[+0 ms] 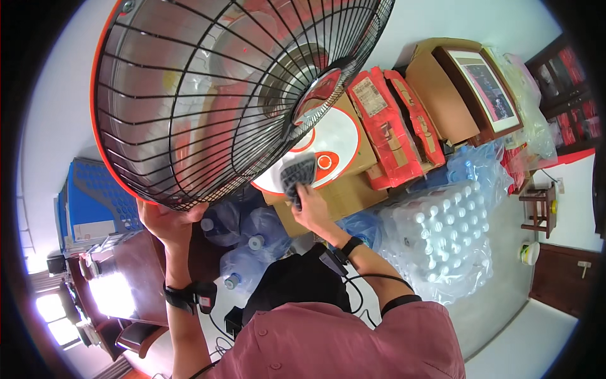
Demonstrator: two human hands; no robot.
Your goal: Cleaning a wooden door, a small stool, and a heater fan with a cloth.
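Note:
A dish-shaped electric heater (199, 94) with a black wire guard and an orange rim fills the upper left. My left hand (173, 220) grips the lower edge of its rim. Below and right of the guard is the heater's round white base (341, 137), edged in orange, with an orange-and-white knob (325, 162). Over the base, my right hand (310, 206) holds a dark patterned cloth (299, 176), slightly blurred. Whether the cloth touches the base I cannot tell.
The base stands on cardboard boxes (341, 199). Red taped boxes (386, 128) and a framed picture (490, 90) are to the right. Shrink-wrapped bottles (440, 227) stand nearer, large water bottles (258, 232) sit below the heater. Cables run by my arms.

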